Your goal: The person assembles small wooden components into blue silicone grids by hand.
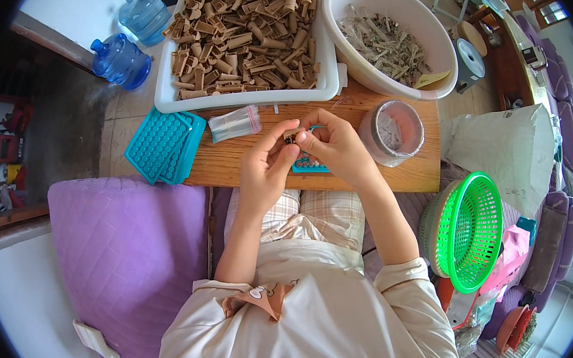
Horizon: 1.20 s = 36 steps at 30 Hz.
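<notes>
Over the wooden table, my left hand and my right hand meet, fingers bent in a pinch. Between their fingertips is a small brown piece with something dark and shiny on it, too small to make out further. Its brown matches the half-tube plastic pieces heaped in the white tray at the far side. Partly hidden beneath my right hand lies a small blue tray with small pieces in it. A tub holding whitish bits stands right of that hand.
Teal trays with round pockets and a bundle of clear plastic bags lie to the left. Back right is a large white basin of small metal-and-clear parts. A green basket stands right, a purple padded seat left.
</notes>
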### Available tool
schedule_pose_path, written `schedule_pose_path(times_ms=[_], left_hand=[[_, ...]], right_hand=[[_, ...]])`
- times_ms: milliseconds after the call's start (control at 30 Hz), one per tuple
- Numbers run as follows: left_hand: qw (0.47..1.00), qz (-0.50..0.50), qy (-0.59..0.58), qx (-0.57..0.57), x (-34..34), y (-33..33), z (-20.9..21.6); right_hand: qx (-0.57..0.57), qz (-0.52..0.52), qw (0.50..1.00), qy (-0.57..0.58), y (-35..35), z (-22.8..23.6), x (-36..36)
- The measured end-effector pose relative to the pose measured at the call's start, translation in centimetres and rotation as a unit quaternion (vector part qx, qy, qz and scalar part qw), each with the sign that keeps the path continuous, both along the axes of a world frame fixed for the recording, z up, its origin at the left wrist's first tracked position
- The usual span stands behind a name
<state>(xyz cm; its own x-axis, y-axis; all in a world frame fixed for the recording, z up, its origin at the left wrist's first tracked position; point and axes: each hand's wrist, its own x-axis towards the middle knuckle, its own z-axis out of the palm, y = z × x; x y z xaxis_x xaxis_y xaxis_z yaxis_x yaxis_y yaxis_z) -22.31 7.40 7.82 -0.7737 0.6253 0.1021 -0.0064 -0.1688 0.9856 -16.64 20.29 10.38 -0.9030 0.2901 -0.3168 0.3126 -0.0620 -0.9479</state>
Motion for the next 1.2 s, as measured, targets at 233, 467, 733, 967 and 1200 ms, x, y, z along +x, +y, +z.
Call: schedule_pose_path(times_ms=[233, 467, 733, 967, 1200], left_hand=[[0.973, -0.053, -0.220, 0.050, -0.5, -1.2, -1.1], [0.951, -0.078, -0.296, 0.048, 0.0, -0.9, -2.0], [0.948, -0.092, -0.302, 0.040, 0.6, -1.3, -1.6], [0.949, -0.114, -0.289, 0.050, 0.9, -1.8, -1.3], [0.950, -0.125, -0.277, 0.069, 1.9, -1.0, -1.4]], right_hand=[[0.244, -0.076, 0.966, 0.033, 5.7, -3.5, 3.0], [0.562, 0.044, 0.826, -0.010, 5.2, -6.8, 4.0], [0.602, 0.046, 0.796, -0.043, 5.1, -9.4, 3.5], [0.409, -0.116, 0.884, 0.195, 0.7, -3.1, 3.1], [0.461, -0.058, 0.830, 0.308, -1.4, -2.5, 3.4]])
